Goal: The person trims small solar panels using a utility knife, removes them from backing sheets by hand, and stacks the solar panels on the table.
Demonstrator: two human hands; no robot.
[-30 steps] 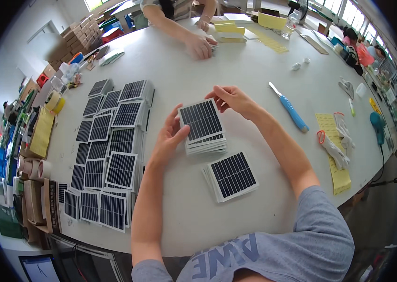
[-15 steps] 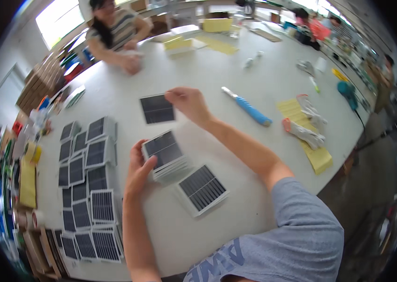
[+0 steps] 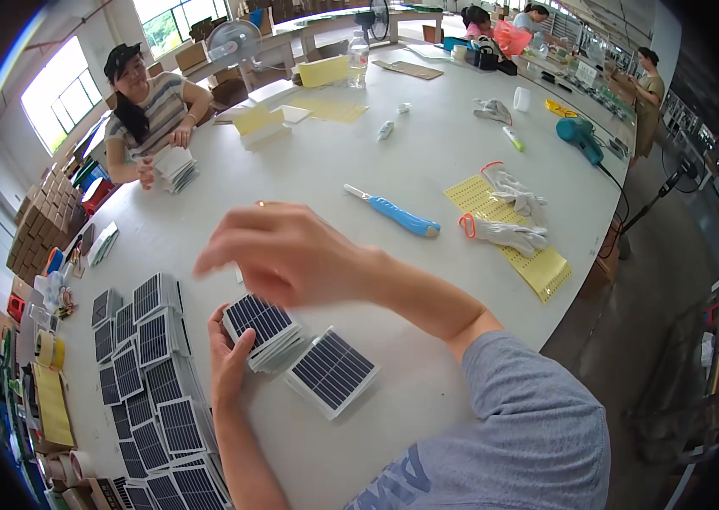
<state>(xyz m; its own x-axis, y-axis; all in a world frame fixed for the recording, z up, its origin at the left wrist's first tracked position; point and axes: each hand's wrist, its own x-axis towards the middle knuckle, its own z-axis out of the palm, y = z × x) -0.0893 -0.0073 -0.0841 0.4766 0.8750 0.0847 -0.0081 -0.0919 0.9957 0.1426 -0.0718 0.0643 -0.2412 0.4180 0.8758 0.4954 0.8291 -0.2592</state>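
Note:
My left hand (image 3: 228,361) grips the side of a stack of small solar panels (image 3: 259,321), thumb on the near side. The panels are dark with thin light lines and white edges. Above the stack hovers my right hand (image 3: 278,251), blurred, its fingers bent. Whether it holds a panel is hidden; a small white sliver shows below its fingers. To the right of the held stack lies a shorter pile of solar panels (image 3: 332,371), slightly fanned. Many more piled solar panels (image 3: 155,338) stand in rows on the left of the table.
A blue-handled cutter (image 3: 402,217) lies beyond my right forearm. White gloves (image 3: 508,234) rest on a yellow sheet (image 3: 538,270). Further right is a teal heat gun (image 3: 579,138) with a cord. Across the table a person (image 3: 151,110) handles a white stack (image 3: 176,168).
My right hand has come nearer and to the left, over the held stack; the panel it held at its fingertips no longer shows clearly. The whole view has shifted. My left hand keeps its grip.

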